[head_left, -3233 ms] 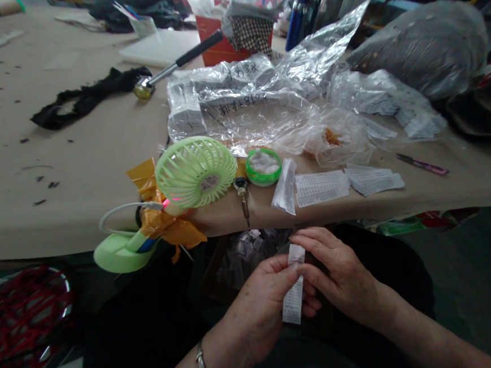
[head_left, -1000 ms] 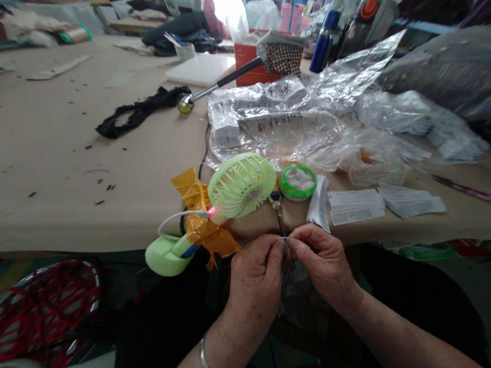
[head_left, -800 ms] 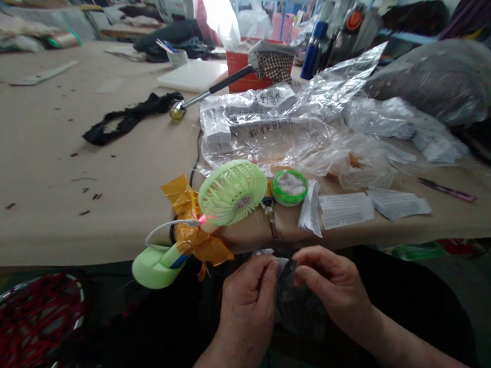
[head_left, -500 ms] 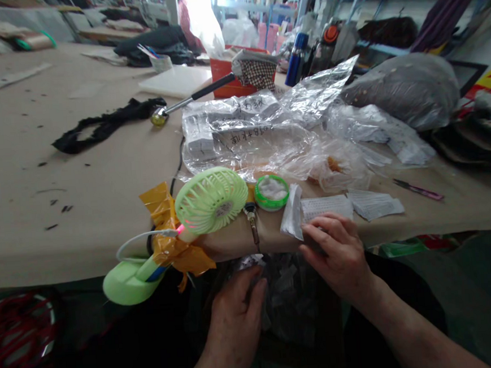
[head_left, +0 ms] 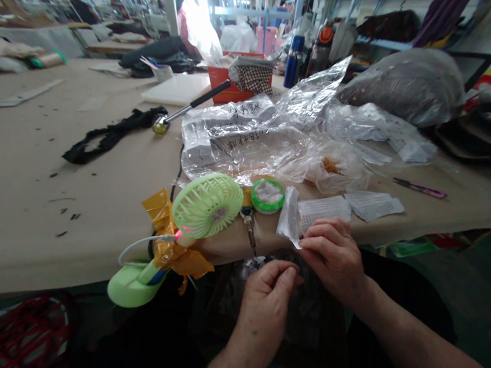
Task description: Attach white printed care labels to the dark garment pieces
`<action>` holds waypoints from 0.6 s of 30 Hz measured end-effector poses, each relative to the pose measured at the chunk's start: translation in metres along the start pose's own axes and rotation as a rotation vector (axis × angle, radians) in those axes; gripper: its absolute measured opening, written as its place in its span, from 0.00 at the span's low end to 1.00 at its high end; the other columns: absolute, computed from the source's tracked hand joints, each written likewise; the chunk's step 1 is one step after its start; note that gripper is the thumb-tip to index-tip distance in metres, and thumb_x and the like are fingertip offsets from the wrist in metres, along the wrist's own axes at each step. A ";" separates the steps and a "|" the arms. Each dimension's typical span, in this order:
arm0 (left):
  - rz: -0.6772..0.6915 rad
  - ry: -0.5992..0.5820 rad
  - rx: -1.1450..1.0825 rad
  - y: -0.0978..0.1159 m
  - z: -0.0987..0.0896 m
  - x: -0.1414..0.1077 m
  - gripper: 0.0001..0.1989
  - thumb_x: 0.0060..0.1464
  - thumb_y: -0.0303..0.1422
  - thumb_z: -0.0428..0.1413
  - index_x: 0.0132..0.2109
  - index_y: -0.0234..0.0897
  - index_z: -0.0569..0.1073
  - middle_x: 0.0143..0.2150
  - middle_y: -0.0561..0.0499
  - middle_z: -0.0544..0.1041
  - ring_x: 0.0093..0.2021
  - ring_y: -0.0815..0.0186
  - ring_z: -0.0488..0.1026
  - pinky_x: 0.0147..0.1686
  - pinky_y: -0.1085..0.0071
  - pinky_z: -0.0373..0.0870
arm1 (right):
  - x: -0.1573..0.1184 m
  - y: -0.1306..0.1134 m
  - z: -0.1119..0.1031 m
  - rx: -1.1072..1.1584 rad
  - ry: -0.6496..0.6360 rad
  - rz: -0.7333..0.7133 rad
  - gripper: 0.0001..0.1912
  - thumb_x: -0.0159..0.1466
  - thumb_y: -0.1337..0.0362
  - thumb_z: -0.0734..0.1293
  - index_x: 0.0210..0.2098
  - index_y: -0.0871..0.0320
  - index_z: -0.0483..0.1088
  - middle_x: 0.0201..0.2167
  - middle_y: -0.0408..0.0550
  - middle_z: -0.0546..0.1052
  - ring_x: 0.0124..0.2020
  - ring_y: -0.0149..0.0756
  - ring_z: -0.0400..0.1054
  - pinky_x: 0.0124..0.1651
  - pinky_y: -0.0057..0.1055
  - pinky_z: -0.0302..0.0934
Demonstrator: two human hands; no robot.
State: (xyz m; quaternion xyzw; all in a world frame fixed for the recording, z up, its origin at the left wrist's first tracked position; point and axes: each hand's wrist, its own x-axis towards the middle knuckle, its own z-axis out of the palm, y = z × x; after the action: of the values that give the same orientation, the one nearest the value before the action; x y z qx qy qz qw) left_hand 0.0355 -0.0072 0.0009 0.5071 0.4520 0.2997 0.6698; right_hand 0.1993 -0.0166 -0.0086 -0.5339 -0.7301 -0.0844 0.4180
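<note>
My right hand pinches the lower corner of a folded white paper slip at the table's front edge. Just left of it and lower, my left hand is closed, thumb against the fingers; what it holds, if anything, is too small to make out. Behind my right hand lie a printed paper and a fanned stack of slips. A soldering iron points down over the edge, beside a green round tub with white fluff in it.
A green fan is fixed to the edge with orange tape. Clear plastic bags lie behind. Small scissors-like snips are at the right, a black cloth strip and a metal-headed tool at the left.
My left hand has moved up and right, towards my right hand, with its fingers now together. My right hand has closed on the folded slip's corner. The view has shifted slightly.
</note>
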 end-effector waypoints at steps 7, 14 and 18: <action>-0.159 -0.128 -0.495 0.009 0.013 0.006 0.14 0.55 0.41 0.56 0.34 0.32 0.75 0.30 0.49 0.75 0.31 0.68 0.70 0.33 0.72 0.67 | -0.007 -0.019 -0.017 0.050 -0.020 -0.032 0.05 0.59 0.72 0.68 0.31 0.57 0.70 0.29 0.44 0.75 0.38 0.37 0.66 0.46 0.41 0.57; -0.339 -0.020 -0.635 0.012 0.018 0.004 0.08 0.49 0.33 0.61 0.34 0.30 0.75 0.25 0.51 0.75 0.25 0.73 0.70 0.26 0.78 0.64 | -0.023 -0.042 -0.031 0.122 -0.124 -0.088 0.04 0.60 0.72 0.66 0.32 0.57 0.71 0.29 0.43 0.76 0.39 0.37 0.68 0.50 0.41 0.57; -0.342 -0.049 -0.514 0.009 0.019 0.004 0.09 0.50 0.35 0.60 0.35 0.31 0.75 0.23 0.52 0.75 0.22 0.72 0.69 0.25 0.76 0.65 | -0.017 -0.014 -0.033 0.015 -0.142 -0.063 0.13 0.63 0.67 0.65 0.47 0.61 0.70 0.37 0.51 0.76 0.43 0.42 0.67 0.48 0.42 0.62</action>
State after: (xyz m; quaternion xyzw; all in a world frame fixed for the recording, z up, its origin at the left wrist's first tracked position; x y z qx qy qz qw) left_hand 0.0550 -0.0087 0.0101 0.2448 0.4237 0.2751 0.8276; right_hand 0.2060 -0.0529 0.0050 -0.5122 -0.7749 -0.0538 0.3665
